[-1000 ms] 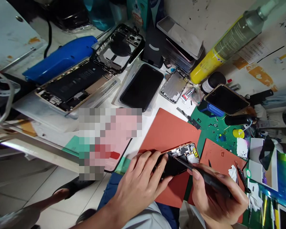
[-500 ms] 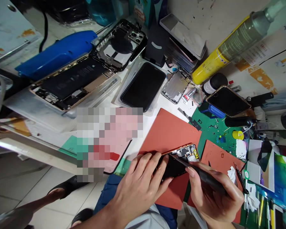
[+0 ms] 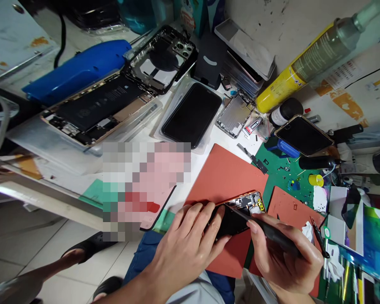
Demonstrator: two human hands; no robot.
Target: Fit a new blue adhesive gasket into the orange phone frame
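R hand (image 3: pixel 285 257) had a clenched grip on black pry tool (image 3: pixel 266 230), tip inside the opened phone (image 3: pixel 239 215). L hand (image 3: pixel 186 247) gripped phone's near end, holding it on red mat (image 3: pixel 224 173) at bench edge. Further back: black screen (image 3: pixel 193 114), gutted phone w/ battery (image 3: pixel 98 109), yellow spray can (image 3: pixel 304 63).

The opened phone (image 3: pixel 240 213) lies on a mat (image 3: pixel 224 177) at the near edge of the surface (image 3: pixel 205 139), between the left hand (image 3: pixel 185 249) and the right hand (image 3: pixel 285 257), which holds a tool (image 3: pixel 266 230) across it. Behind the mat lies a phone screen (image 3: pixel 192 114); left of that, a larger opened phone (image 3: pixel 96 109). A spray can (image 3: pixel 307 59) lies far right, with another phone (image 3: pixel 304 135) before it.
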